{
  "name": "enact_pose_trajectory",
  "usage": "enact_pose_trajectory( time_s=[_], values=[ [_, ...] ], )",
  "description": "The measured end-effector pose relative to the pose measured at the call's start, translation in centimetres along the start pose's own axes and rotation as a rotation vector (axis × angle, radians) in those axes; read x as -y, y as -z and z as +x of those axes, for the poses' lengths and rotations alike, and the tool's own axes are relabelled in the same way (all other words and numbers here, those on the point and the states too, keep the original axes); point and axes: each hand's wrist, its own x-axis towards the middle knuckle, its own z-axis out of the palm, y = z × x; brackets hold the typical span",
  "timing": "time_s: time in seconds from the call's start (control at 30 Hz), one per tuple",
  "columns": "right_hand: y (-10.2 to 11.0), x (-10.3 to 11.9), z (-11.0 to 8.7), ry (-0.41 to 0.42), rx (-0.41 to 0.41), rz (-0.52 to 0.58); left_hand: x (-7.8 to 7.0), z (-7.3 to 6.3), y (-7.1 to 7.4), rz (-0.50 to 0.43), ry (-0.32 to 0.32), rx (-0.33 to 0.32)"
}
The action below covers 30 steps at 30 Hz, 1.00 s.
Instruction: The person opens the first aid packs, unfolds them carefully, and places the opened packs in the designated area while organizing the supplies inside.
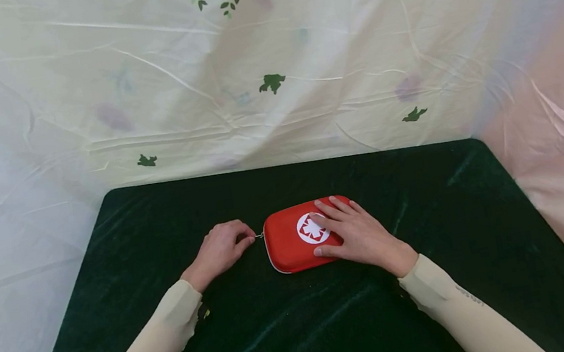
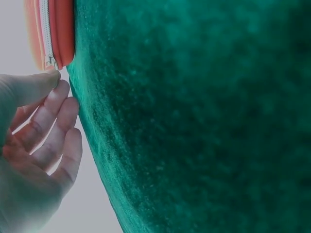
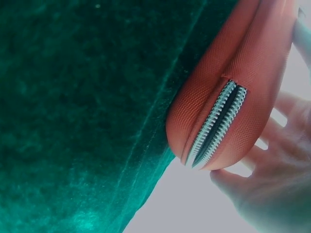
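A red zippered first-aid case (image 1: 287, 243) with a white round emblem lies on the dark green cloth. At its left end, my left hand (image 1: 222, 246) pinches the zipper pull (image 1: 259, 236) between thumb and fingers. The left wrist view shows the zipper slider (image 2: 50, 62) just beyond the thumb tip, while the other fingers curl loosely. My right hand (image 1: 360, 232) rests on the right part of the lid, fingers spread, partly covering the emblem. In the right wrist view, the zipper teeth (image 3: 218, 124) at one end of the case stand parted with a dark gap between.
A green velvety cloth (image 1: 297, 340) covers the table. Behind it and at both sides hang pale curtains (image 1: 178, 81) with leaf prints.
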Motion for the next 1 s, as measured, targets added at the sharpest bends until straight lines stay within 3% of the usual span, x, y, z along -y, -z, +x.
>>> enact_pose_trajectory(
  time_s=[1.0],
  values=[
    [-0.1, 0.0, 0.1, 0.004, -0.007, -0.006, -0.5, -1.4, -0.2, -0.036, -0.025, 0.026]
  ],
)
